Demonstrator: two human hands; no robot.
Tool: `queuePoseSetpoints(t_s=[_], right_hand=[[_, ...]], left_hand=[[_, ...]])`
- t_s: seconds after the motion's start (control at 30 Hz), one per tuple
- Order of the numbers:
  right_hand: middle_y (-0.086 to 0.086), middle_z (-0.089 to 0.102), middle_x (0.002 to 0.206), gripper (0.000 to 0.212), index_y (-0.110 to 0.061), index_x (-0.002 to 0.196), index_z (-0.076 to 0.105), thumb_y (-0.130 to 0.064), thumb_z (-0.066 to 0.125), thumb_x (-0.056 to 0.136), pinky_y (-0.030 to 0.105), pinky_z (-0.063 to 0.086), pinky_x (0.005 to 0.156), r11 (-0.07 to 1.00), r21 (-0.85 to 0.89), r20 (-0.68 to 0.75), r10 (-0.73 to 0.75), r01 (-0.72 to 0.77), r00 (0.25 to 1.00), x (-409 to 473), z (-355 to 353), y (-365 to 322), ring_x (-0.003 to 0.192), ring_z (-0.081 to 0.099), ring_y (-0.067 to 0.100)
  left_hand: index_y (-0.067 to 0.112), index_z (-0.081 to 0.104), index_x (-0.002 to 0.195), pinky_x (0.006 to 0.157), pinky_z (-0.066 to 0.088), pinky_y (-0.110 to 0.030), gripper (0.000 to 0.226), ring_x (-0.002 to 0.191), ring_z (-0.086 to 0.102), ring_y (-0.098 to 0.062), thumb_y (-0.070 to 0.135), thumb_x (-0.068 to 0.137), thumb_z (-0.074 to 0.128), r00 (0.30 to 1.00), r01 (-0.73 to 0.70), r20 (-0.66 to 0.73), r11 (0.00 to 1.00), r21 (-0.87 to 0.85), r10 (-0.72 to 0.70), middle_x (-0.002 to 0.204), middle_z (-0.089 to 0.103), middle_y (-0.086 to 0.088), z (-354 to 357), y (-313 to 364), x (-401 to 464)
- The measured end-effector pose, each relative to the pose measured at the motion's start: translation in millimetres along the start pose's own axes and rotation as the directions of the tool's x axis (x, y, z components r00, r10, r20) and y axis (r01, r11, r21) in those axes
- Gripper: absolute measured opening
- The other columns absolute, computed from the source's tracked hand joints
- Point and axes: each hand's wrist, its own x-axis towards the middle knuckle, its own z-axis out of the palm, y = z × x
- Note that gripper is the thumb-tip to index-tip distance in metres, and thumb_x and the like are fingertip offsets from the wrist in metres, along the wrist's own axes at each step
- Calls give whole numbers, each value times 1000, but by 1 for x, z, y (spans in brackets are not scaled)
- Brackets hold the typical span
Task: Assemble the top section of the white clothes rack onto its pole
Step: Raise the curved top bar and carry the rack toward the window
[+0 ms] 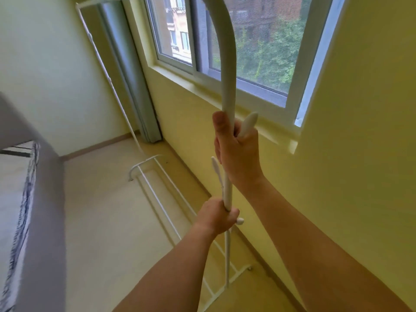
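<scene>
The white top section (228,70) of the clothes rack is a curved tube that rises out of frame in front of the window. My right hand (237,152) is closed around its lower straight part, beside a rounded white peg (248,122). A second peg (216,167) sticks out just below that hand. My left hand (216,216) grips lower down, where the tube's end meets the upright pole (227,255); the joint is hidden inside my fist. A small white knob (240,221) shows beside my left fingers. The pole runs down to the rack's base (162,206) on the floor.
The far upright (112,86) of the rack leans up along the left wall corner. A window with a deep sill (270,129) is close on the right. A grey bed frame with a mattress (20,199) fills the left side. Beige floor lies between.
</scene>
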Motion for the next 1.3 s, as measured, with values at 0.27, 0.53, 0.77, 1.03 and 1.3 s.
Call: queuePoseSetpoints(t_s=[0.27, 0.53, 0.77, 1.03, 1.3], right_hand=[[13, 33, 56, 68, -5, 64, 40, -69, 52, 84, 43, 28, 46, 991, 122, 297, -91, 57, 950, 35, -4, 26, 50, 28, 27], [-4, 32, 54, 57, -20, 62, 35, -69, 45, 89, 33, 24, 49, 978, 172, 403, -175, 114, 898, 59, 5, 38, 49, 28, 18], [3, 39, 53, 67, -7, 63, 41, -69, 46, 88, 28, 29, 47, 980, 164, 443, -177, 115, 879, 80, 14, 43, 48, 36, 21], [-13, 46, 40, 39, -33, 55, 53, -50, 51, 90, 17, 33, 39, 983, 182, 556, -103, 0, 825, 102, 32, 60, 36, 39, 4], [-22, 44, 46, 38, -49, 56, 44, -51, 49, 93, 6, 26, 43, 987, 95, 370, -152, 126, 917, 112, 66, 70, 42, 36, 0]], left_hand=[[25, 54, 56, 65, 56, -38, 24, 58, 65, -16, 34, 77, 56, 982, 185, -20, 973, -139, -189, 60, 64, 5, -9, 6, 19], [20, 55, 65, 75, 58, -47, 21, 65, 67, -22, 37, 77, 54, 942, 311, -82, 937, -156, -327, 65, 63, 1, -17, 12, 30], [18, 49, 60, 61, 51, -31, 23, 56, 67, -5, 26, 81, 55, 891, 365, -182, 894, -260, -417, 46, 57, 13, -25, 12, 45], [17, 45, 60, 46, 39, -13, 27, 49, 59, -2, 22, 84, 57, 878, 416, -147, 878, -238, -456, 55, 53, 7, -44, 2, 62], [-3, 62, 96, 67, 47, -31, 34, 67, 60, -19, 29, 85, 60, 870, 454, -98, 862, -225, -484, 79, 65, -11, -72, -18, 84]])
